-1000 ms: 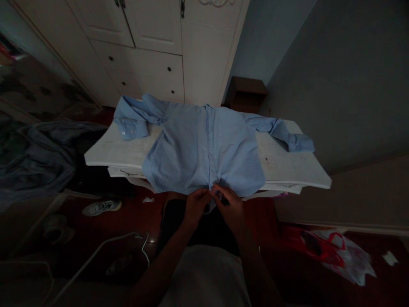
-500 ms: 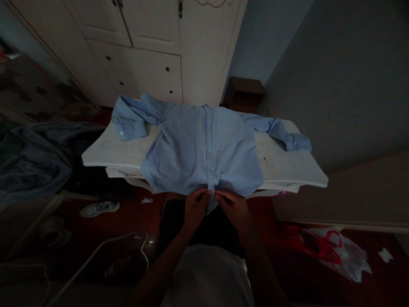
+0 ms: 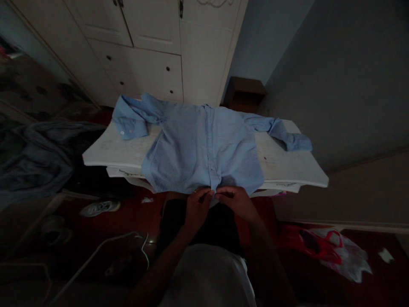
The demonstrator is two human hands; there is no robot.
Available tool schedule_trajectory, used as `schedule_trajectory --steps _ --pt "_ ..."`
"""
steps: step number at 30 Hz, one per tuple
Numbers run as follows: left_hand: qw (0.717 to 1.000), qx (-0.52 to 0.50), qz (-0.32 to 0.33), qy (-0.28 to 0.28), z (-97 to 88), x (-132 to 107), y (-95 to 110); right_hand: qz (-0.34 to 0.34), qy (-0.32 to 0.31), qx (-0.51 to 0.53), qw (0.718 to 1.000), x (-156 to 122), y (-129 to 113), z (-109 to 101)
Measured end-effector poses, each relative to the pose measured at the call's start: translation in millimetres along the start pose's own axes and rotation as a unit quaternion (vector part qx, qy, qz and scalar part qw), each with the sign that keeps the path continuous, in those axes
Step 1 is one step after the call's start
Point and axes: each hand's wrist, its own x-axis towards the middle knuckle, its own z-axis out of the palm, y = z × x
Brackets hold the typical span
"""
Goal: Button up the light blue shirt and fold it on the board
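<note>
Both hands are worked right at the table's near edge now, and here the shirt (image 3: 185, 149) is spread over the middle of the table (image 3: 105, 149), its hem dropped past that edge. By the left hand (image 3: 196, 211), the front strip's lower end is pinched, thumb against forefinger; by the right hand (image 3: 238, 201), the cloth is gripped just beside, fingertips nearly met. The other fingers are curled in, partly hidden.

Out to the sides, the left cuff (image 3: 132, 128) is folded in near the table's left edge, while the right cuff (image 3: 297, 143) is pushed slightly past the right edge. White top is left showing between cuffs and body, and both near corners are left uncovered.

Room is tight ahead: the far edge is closely backed by the wardrobe (image 3: 204, 59). Near the edge in front, the space is taken by the lap (image 3: 204, 230). More sideways room is offered around the forearms, with floor seen on either side: a shoe (image 3: 100, 208) is set below the table's left end, and a bag (image 3: 341, 251) is slumped well off its right near corner.
</note>
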Motion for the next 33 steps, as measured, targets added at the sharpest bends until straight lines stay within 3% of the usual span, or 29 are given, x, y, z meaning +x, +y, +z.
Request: schedule_trajectory --steps 7,18,27,33 --pt "1.000 0.013 0.001 -0.002 0.3 0 0 -0.024 0.017 -0.041 0.999 1 -7 2" --pt "1.000 0.021 0.009 -0.020 0.3 -1 -3 -0.031 -0.016 -0.086 0.996 4 -12 -5" --pt "1.000 0.010 -0.014 0.007 0.0 1 -8 -0.031 -0.016 -0.085 0.996 3 -9 -8" --pt "0.993 -0.065 -0.103 -0.006 0.8 0 -9 -0.024 -0.022 -0.048 0.998 2 -2 -5"
